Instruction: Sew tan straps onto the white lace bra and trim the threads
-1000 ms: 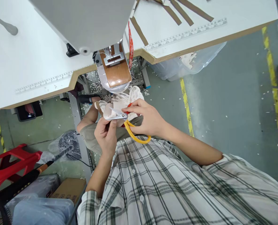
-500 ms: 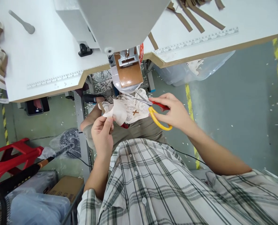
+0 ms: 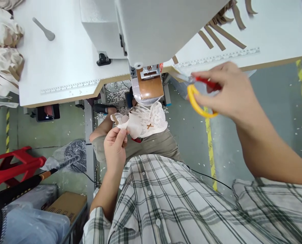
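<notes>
My left hand (image 3: pixel 115 144) pinches the left end of a white lace bra (image 3: pixel 153 118) between thumb and fingers. The bra hangs over my lap, with a small brown bow on its front. Its far edge lies just below the sewing machine's brown work plate (image 3: pixel 151 88). Up at the right, near the table edge, my right hand (image 3: pixel 224 91) is closed round scissors (image 3: pixel 198 106) with one red and one yellow handle. Their blades point left, somewhat blurred, apart from the bra.
A white sewing machine head (image 3: pixel 151 30) overhangs the table (image 3: pixel 61 61). Brown fabric strips (image 3: pixel 227 35) lie at its right, a pile of white and beige pieces (image 3: pixel 4 51) at its left. A red stool (image 3: pixel 13 166) stands on the floor at left.
My right hand with the scissors has moved away from the bra, up and to the right. My left hand still pinches the bra. The whole view has shifted slightly.
</notes>
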A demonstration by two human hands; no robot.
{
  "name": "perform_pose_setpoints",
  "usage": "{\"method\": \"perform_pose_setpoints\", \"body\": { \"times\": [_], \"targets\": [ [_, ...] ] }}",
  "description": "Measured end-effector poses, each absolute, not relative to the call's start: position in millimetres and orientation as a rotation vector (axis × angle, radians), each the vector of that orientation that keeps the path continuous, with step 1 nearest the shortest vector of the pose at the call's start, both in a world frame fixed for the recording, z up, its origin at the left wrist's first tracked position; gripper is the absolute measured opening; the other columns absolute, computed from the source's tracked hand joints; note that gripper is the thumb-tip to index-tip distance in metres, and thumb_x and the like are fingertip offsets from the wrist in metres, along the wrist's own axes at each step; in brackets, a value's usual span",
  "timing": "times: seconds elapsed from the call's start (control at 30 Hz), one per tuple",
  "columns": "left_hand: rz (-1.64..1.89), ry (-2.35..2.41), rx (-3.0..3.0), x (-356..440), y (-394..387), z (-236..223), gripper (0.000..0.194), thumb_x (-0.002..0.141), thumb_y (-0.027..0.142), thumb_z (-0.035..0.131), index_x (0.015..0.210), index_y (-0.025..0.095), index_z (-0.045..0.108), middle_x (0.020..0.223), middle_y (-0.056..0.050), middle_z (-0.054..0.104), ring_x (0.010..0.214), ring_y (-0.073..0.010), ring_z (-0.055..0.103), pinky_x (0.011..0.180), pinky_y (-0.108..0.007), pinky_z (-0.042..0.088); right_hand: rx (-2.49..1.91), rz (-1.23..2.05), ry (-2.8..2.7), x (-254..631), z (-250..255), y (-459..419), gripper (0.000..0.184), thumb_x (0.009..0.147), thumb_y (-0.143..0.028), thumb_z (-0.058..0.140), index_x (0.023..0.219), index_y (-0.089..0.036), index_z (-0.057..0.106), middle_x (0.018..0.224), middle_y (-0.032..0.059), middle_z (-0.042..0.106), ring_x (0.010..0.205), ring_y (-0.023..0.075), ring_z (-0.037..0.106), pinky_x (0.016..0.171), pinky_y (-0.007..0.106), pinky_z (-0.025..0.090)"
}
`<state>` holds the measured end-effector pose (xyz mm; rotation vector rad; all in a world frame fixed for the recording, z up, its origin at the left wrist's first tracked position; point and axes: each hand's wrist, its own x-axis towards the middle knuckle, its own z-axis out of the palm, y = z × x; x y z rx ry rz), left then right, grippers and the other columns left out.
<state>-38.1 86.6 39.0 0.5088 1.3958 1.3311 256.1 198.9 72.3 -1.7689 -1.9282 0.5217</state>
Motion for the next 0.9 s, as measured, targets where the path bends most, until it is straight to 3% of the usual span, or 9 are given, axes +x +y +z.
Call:
{"method": "perform_pose_setpoints", "body": {
  "times": [0.13,0.27,0.9],
  "targets": [
    [1.356,1.379,0.522,-35,86,38,0.021,0.08,0.037,0.081,0.081,0.018,0.071,0.074,0.0,0.064,0.059,-0.006,0.045,0.054,-0.019,0.036,-1.437,0.854,-2.16,227,65,141,0.047,0.075,-0.03,0.076,0.122,-0.026,0.073,0.107,0.0074,0.062,0.076,0.0155,0.059,0.068,0.035,0.052],
    [1.359,1.377,0.564,-29,87,40,0.02,0.08,0.036,0.081,0.082,0.018,0.072,0.071,0.001,0.061,0.059,-0.0061,0.044,0.055,-0.018,0.036,-1.342,0.897,-2.139,191,48,112,0.048,0.075,-0.034,0.075,0.122,-0.028,0.071,0.108,0.0077,0.062,0.093,0.0233,0.065,0.078,0.039,0.057],
    [1.35,1.439,0.656,-24,89,43,0.023,0.08,0.037,0.081,0.087,0.017,0.073,0.071,0.001,0.06,0.06,-0.0073,0.045,0.057,-0.019,0.038,-1.337,0.987,-2.013,168,33,119,0.056,0.074,-0.033,0.078,0.128,-0.026,0.07,0.115,0.0075,0.063,0.1,0.0237,0.065,0.087,0.039,0.057]
  ]
}}
